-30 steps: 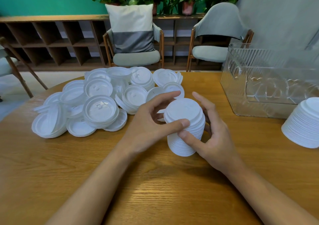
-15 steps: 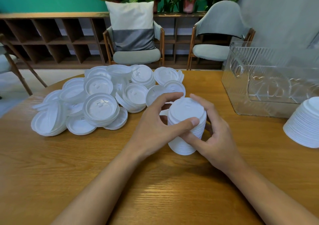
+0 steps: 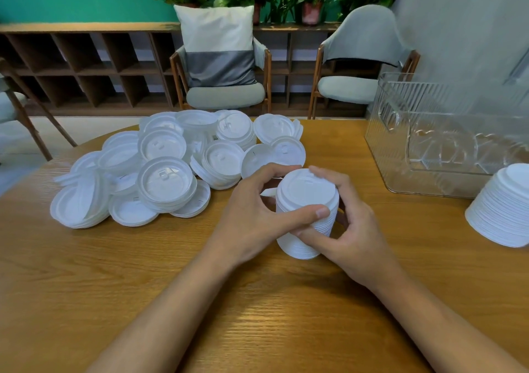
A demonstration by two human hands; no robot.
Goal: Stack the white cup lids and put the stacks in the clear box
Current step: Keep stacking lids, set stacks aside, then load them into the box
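Note:
A tall stack of white lids (image 3: 307,198) stands on the wooden table (image 3: 200,286) in front of me. My left hand (image 3: 257,215) grips its left side, thumb across the front. My right hand (image 3: 349,226) grips its right side, fingers over the top rim and thumb low on the stack. A loose heap of white lids (image 3: 171,166) lies to the left. The clear box (image 3: 446,135) stands at the right rear. A second lid stack (image 3: 503,209) sits at the right edge, in front of the box.
Two grey chairs (image 3: 226,94) stand beyond the table's far edge, one with a white and grey cushion. A low wooden shelf and potted plants line the green wall. Bare wood stretches between me and the stack.
Both hands have closed in tighter around the stack; my left thumb slid across its front and my right fingers moved onto the top rim. The stack stays in place.

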